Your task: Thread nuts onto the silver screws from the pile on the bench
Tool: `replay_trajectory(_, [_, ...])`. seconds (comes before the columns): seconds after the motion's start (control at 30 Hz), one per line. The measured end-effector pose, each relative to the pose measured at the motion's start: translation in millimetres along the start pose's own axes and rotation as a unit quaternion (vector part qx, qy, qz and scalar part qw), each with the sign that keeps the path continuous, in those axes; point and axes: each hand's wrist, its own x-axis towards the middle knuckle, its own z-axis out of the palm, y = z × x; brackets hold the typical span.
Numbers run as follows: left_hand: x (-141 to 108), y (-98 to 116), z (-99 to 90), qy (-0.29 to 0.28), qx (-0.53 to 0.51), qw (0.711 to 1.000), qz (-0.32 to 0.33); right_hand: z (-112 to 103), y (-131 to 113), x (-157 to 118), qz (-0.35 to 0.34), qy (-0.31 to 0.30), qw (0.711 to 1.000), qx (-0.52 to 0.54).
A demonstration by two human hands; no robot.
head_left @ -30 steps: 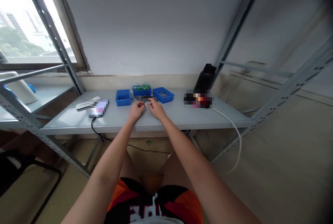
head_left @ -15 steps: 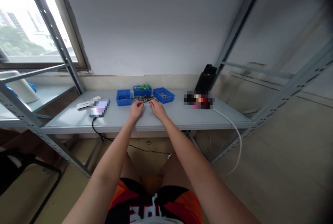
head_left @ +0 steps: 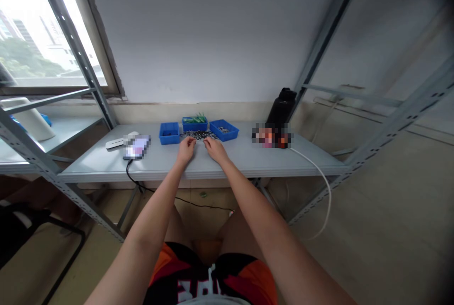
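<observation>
My left hand (head_left: 186, 150) is closed in a pinch at the near edge of a pile of small black and silvery pieces (head_left: 199, 134). Facing it, a short gap away, my right hand (head_left: 214, 148) is pinched too. Whatever sits between the fingertips is too small to make out. Behind the pile stands a blue bin (head_left: 194, 126) with green strips (head_left: 196, 118) in it. To the left is a second blue bin (head_left: 169, 140) with a few dark pieces. A third blue bin (head_left: 230, 134), turned at an angle on the right, has small silvery pieces inside.
A phone (head_left: 136, 147) with a black cable and a white object (head_left: 115, 143) lie on the left of the grey shelf table (head_left: 92, 161). On the right, a black bottle (head_left: 282, 107) stands behind a blurred-out item (head_left: 271, 137) near a white cable (head_left: 324, 182). Metal uprights frame both ends.
Both hands stay pinched at the pile, with hardly any movement. The whole view has shifted very slightly.
</observation>
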Motion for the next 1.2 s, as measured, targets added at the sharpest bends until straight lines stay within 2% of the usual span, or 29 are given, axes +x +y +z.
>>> replay_trajectory(0.13, [-1,4,-1.1,-0.003,-0.005,1.000,0.000,2,-1,-1,-0.011,-0.010,1.000,-0.021])
replay_trajectory(0.33, [-6,11,-2.4,-0.026,-0.011,0.998,0.054,5,0,-1,-0.035,-0.042,0.998,-0.026])
replay_trajectory(0.47, [-4,7,-1.6,0.017,0.039,0.998,0.047,3,0,-1,-0.023,-0.006,1.000,-0.001])
replay_trajectory(0.53, [-3,4,-0.5,0.020,0.066,0.997,0.040,0,0,-1,-0.025,0.023,0.999,0.019])
replay_trajectory(0.67, [-1,3,2.5,-0.073,0.072,0.993,0.054,-3,-2,-2,-0.040,0.073,0.995,0.062])
replay_trajectory(0.77, [0,3,4.2,-0.130,0.071,0.986,0.074,-5,-3,-3,-0.050,0.084,0.992,0.081])
replay_trajectory(0.93, [0,0,5.0,-0.086,0.114,0.988,0.060,-6,-5,-3,-0.053,0.070,0.990,0.112])
replay_trajectory(1.2, [0,-3,4.9,-0.090,0.147,0.981,0.090,-7,-5,-3,-0.051,0.033,0.986,0.157])
